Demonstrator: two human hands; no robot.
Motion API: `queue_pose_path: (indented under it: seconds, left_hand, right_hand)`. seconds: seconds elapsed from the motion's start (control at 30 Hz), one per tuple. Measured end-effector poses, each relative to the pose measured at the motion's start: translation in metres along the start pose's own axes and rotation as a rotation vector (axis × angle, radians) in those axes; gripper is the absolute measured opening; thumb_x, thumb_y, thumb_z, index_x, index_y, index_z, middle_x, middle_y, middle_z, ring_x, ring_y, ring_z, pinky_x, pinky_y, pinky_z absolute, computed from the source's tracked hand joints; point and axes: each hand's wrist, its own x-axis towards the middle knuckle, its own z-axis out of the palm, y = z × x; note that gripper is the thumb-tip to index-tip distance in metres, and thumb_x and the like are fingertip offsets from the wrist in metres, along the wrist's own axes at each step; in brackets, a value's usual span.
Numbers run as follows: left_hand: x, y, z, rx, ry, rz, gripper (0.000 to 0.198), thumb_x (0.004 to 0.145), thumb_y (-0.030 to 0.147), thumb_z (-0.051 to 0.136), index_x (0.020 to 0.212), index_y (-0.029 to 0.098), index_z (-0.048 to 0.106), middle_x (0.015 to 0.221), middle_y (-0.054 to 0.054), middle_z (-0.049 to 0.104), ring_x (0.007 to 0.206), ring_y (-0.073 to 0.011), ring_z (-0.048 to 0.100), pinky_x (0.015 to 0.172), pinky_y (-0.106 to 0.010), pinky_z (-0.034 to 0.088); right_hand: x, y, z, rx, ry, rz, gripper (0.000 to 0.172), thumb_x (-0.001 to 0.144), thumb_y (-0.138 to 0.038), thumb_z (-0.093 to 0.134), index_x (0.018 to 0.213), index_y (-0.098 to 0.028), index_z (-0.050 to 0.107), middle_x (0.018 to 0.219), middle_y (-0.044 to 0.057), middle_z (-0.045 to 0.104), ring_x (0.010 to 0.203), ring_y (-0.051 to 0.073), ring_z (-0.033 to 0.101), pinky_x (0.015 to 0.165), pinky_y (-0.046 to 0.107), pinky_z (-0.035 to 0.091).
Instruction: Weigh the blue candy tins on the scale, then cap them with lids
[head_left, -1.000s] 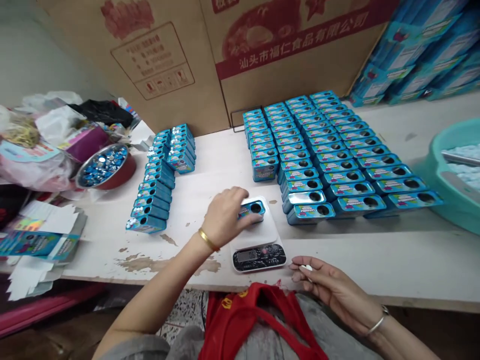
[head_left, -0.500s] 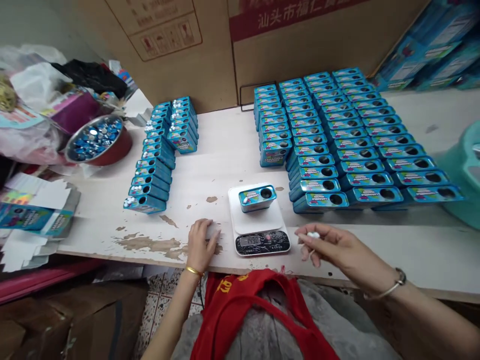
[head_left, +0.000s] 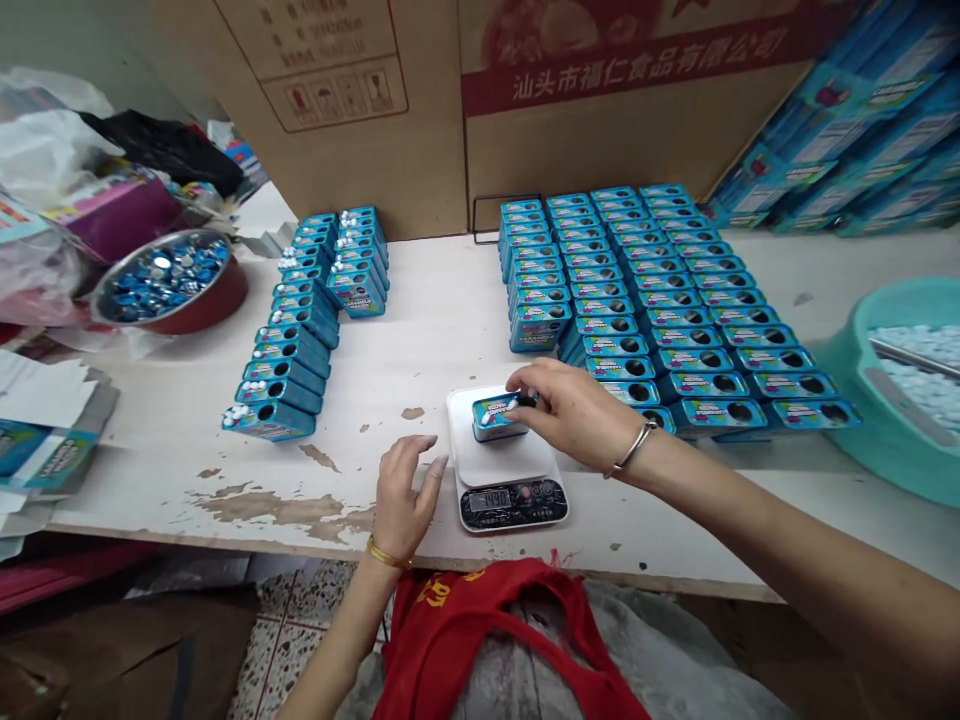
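**Reaching across to the tin on the scale**

Moving in from the bare table at the right of the scale (head_left: 506, 462), where it was hovering half a second ago with a small white piece pinched in its fingertips, the right hand (head_left: 577, 415) is now arching over the weighing plate. Its thumb and forefinger are closing together at the hole end of the blue tin (head_left: 491, 417), which is sitting on the plate. Whether they are gripping the tin itself or only meeting above the hole cannot be told, and the white piece is no longer showing. The left hand (head_left: 401, 495) is staying where it was, lying flat and loose on the table (head_left: 420, 340) just beside the scale, holding nothing. The display (head_left: 496, 499) is showing the same figures as before. So the work is shifting, by my reading, from holding a piece ready to bringing it to the tin's opening. The block of tins (head_left: 675, 300) is standing untouched behind.
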Motion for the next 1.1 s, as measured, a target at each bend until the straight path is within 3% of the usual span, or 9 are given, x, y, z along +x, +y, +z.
queue_pose_path:
  seconds: [0.2,0.37,0.57,0.73,0.83,0.9,0.97,1.03,1.1]
  left_hand:
    - [0.019,0.026,-0.002,0.111,0.049,0.255,0.045,0.087,0.038,0.052,0.128,0.020,0.047,0.126,-0.013,0.051,0.119,-0.0260,0.045,0.099,-0.043,0.035]
    - [0.028,0.035,0.010,0.232,-0.002,0.319,0.056,0.086,0.044,0.052,0.135,0.019,0.042,0.141,-0.015,0.041,0.134,-0.0301,0.030,0.106,-0.048,0.025]
    - [0.044,0.056,0.018,0.291,-0.047,0.345,0.046,0.086,0.039,0.054,0.126,0.018,0.050,0.142,-0.015,0.041,0.137,-0.0290,0.026,0.109,-0.050,0.020]
    - [0.060,0.069,0.031,0.306,-0.128,0.374,0.040,0.088,0.039,0.051,0.124,0.022,0.051,0.142,-0.011,0.041,0.136,-0.0278,0.028,0.110,-0.051,0.017]
    - [0.071,0.067,0.030,0.308,-0.131,0.376,0.054,0.087,0.042,0.052,0.134,0.020,0.041,0.136,-0.014,0.048,0.129,-0.0281,0.039,0.108,-0.049,0.021]
    - [0.079,0.062,0.025,0.285,-0.131,0.397,0.058,0.088,0.040,0.051,0.139,0.017,0.034,0.119,-0.013,0.059,0.110,-0.0252,0.054,0.103,-0.046,0.029]
    - [0.089,0.050,0.019,0.253,-0.150,0.472,0.051,0.089,0.037,0.049,0.136,0.020,0.039,0.101,-0.009,0.064,0.091,-0.0228,0.059,0.092,-0.041,0.038]
    - [0.099,0.036,0.018,0.208,-0.082,0.523,0.047,0.086,0.043,0.051,0.129,0.024,0.048,0.091,-0.007,0.064,0.082,-0.0236,0.059,0.082,-0.040,0.042]
    - [0.103,0.025,0.020,0.179,-0.060,0.534,0.049,0.085,0.047,0.051,0.128,0.024,0.049,0.090,-0.007,0.064,0.080,-0.0245,0.058,0.078,-0.039,0.043]
  right_hand:
    - [-0.016,0.008,0.003,0.149,0.188,-0.038,0.013,0.085,-0.015,0.050,0.093,-0.016,0.060,0.093,0.009,0.060,0.079,0.019,0.057,0.072,0.033,0.045]
    - [-0.022,0.016,0.013,0.590,0.193,0.135,0.021,0.088,-0.023,0.045,0.106,-0.017,0.055,0.078,0.004,0.060,0.064,0.016,0.058,0.061,0.031,0.046]
    - [-0.014,0.016,0.023,1.023,0.207,0.178,0.023,0.084,-0.028,0.051,0.105,-0.020,0.045,0.078,-0.001,0.054,0.055,0.011,0.055,0.047,0.025,0.040]
    - [-0.021,0.015,0.011,1.155,0.326,0.227,0.023,0.081,-0.033,0.058,0.097,-0.022,0.046,0.077,-0.003,0.050,0.046,0.007,0.049,0.040,0.021,0.033]
    - [-0.036,0.038,-0.014,1.002,0.534,0.258,0.023,0.080,-0.033,0.060,0.098,-0.022,0.051,0.078,-0.002,0.051,0.047,0.007,0.047,0.039,0.021,0.031]
    - [-0.050,0.073,-0.041,0.777,0.718,0.261,0.023,0.080,-0.034,0.061,0.098,-0.022,0.053,0.079,0.000,0.053,0.052,0.009,0.049,0.043,0.022,0.034]
    - [-0.071,0.121,-0.073,0.462,0.858,0.295,0.024,0.079,-0.035,0.060,0.098,-0.021,0.055,0.081,0.001,0.055,0.059,0.012,0.051,0.051,0.025,0.039]
    - [-0.099,0.173,-0.110,0.101,0.909,0.432,0.026,0.078,-0.036,0.059,0.097,-0.018,0.057,0.086,0.005,0.058,0.068,0.016,0.053,0.058,0.028,0.042]
    - [-0.130,0.217,-0.142,-0.216,0.866,0.707,0.023,0.075,-0.036,0.060,0.085,-0.016,0.058,0.083,0.009,0.059,0.073,0.020,0.054,0.064,0.033,0.041]
